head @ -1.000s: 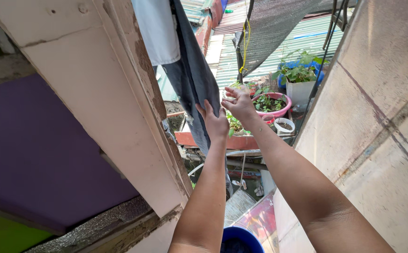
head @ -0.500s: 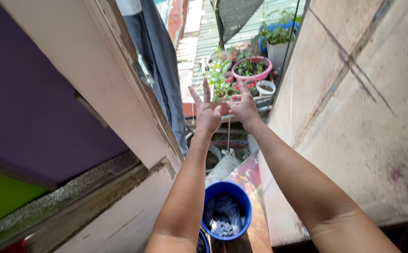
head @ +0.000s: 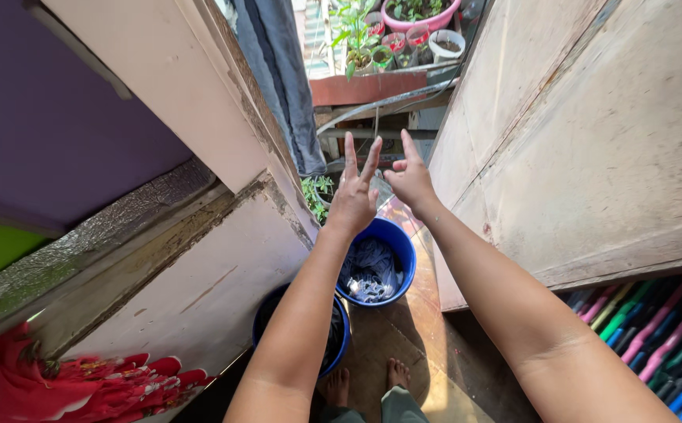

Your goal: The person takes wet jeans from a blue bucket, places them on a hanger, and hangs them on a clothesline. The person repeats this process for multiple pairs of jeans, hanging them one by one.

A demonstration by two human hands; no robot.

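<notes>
- The left hand (head: 353, 200) is raised in mid-air, fingers spread wide; its grip is fully open and holds nothing.
- The right hand (head: 411, 178) is just beside it, fingers loosely parted, likewise empty.
- A second ago both hands were at the long dark grey hanging cloth (head: 282, 70); now they have let go and come down and away from it. The cloth hangs free at the far left, against the pale cream wooden post (head: 200, 94).
- Directly below the hands, on the floor, the round blue plastic bucket with pale wet laundry (head: 374, 262) has come into view, with a second blue bucket of dark cloth (head: 333, 329) nearer, by the person's bare feet.
- Small potted green plants (head: 392, 35) sit on the far ledge.
</notes>
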